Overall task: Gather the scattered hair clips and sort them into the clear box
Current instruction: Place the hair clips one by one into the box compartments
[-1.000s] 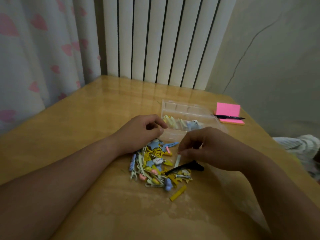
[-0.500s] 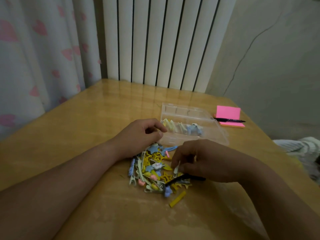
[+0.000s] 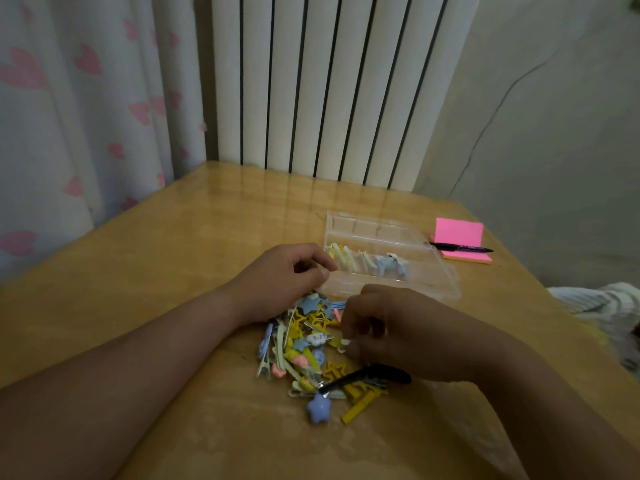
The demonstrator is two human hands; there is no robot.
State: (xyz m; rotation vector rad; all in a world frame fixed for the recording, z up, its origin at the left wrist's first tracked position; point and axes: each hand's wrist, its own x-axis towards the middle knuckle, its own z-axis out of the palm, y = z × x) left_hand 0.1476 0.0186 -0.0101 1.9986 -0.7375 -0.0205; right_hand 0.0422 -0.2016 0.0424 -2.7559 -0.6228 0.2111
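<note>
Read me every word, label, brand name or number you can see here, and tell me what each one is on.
No text can be read anywhere in this view.
pink sticky notes: the top sheet shows no writing.
black pen: any print on the barrel is too small to tell.
clear box: no label shows.
hair clips: shapes and one small cloud face, no lettering.
curtain: pink hearts only.

left hand (image 3: 287,275) curled, right hand (image 3: 391,327) pinching clip (image 3: 345,345)
</note>
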